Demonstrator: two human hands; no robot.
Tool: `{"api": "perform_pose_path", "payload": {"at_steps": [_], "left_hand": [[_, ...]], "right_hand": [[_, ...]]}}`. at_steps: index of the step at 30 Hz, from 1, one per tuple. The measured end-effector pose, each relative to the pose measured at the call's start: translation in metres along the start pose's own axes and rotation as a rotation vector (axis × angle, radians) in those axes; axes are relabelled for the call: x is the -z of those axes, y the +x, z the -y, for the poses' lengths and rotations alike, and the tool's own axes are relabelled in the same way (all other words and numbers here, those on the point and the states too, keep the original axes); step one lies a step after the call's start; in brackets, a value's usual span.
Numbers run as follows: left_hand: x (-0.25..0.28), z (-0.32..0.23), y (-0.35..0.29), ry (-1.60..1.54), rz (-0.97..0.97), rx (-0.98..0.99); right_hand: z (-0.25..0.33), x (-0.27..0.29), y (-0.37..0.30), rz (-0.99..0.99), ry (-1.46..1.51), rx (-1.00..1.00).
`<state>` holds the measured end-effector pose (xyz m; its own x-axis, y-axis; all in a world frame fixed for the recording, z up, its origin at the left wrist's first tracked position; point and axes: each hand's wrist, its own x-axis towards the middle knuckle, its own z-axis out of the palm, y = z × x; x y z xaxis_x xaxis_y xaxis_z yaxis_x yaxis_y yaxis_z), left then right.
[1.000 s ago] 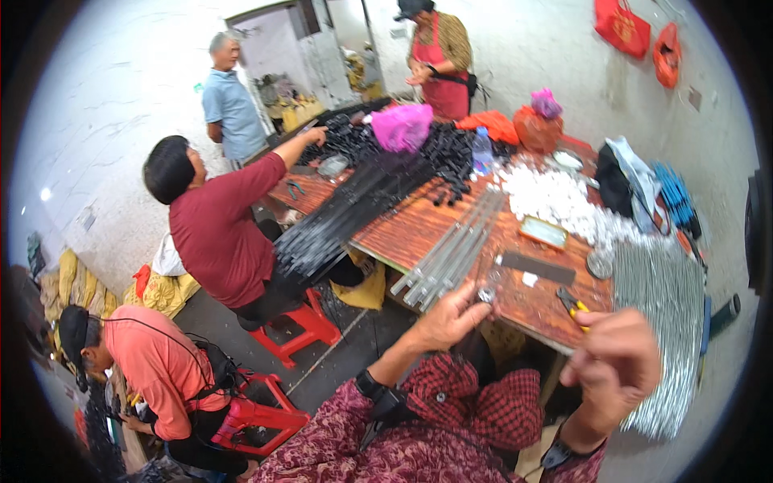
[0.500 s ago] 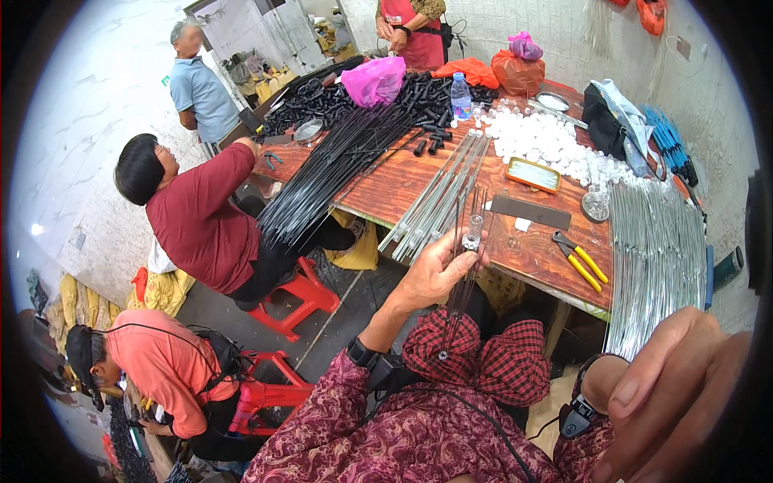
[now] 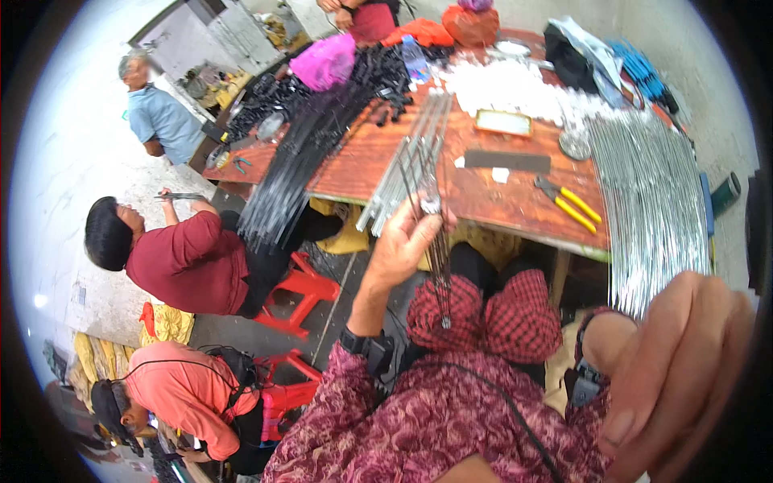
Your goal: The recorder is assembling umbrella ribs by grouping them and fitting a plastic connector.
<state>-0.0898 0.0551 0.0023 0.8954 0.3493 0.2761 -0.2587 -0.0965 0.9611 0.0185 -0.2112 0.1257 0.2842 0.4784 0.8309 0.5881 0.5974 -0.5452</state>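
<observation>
My left hand (image 3: 407, 241) is closed around a bundle of thin dark metal rods (image 3: 440, 274), like the ribs of an umbrella frame. A clear and silvery collar (image 3: 431, 204) sits on the bundle above the thumb. The rods' lower ends are joined over my checked-cloth knee. Large and close at the lower right is my right hand (image 3: 676, 370), its fingers bent and pressed together; whatever they may hold is hidden. Silvery metal rods (image 3: 409, 165) lie on the table beyond my left hand. A wide sheaf of silvery rods (image 3: 648, 209) overhangs the table edge beyond my right hand.
On the wooden table (image 3: 483, 193) lie yellow-handled pliers (image 3: 568, 204), a dark flat bar (image 3: 507, 161), a tray (image 3: 504, 122), white pieces (image 3: 507, 84) and black rods (image 3: 302, 153). A person in dark red (image 3: 181, 262) sits at left; another in coral (image 3: 185, 394) bends near red stools (image 3: 299, 296).
The whole view has shifted, so the table sits higher in the picture. My left hand still holds the rods. The person in dark red now has a raised hand with thin rods in it.
</observation>
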Motion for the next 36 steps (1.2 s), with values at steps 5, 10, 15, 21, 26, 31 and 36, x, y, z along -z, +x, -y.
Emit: {"api": "perform_pose_path", "payload": {"at_steps": [5,10,15,21,26,31,36], "left_hand": [[0.003,-0.004,-0.003,-0.042,0.037,-0.034],[-0.003,-0.006,-0.007,0.024,0.038,-0.048],[-0.004,-0.004,-0.01,-0.043,0.043,-0.01],[0.003,-0.009,-0.005,0.028,-0.018,-0.025],[0.006,-0.011,-0.004,-0.023,0.029,-0.043],[-0.002,-0.013,-0.012,-0.008,0.03,-0.039],[-0.006,-0.01,-0.02,0.061,-0.017,-0.024]], "right_hand": [[0.001,0.009,-0.008,0.027,-0.015,-0.035],[0.018,-0.004,-0.039,0.121,0.031,0.075],[0.014,0.0,-0.066,0.181,0.069,0.11],[-0.023,-0.042,0.011,0.214,0.035,-0.05],[-0.092,-0.08,-0.029,0.011,0.025,-0.601],[-0.102,-0.093,-0.032,-0.088,-0.078,-0.515],[-0.106,-0.095,-0.033,-0.056,-0.296,-0.314]]}}
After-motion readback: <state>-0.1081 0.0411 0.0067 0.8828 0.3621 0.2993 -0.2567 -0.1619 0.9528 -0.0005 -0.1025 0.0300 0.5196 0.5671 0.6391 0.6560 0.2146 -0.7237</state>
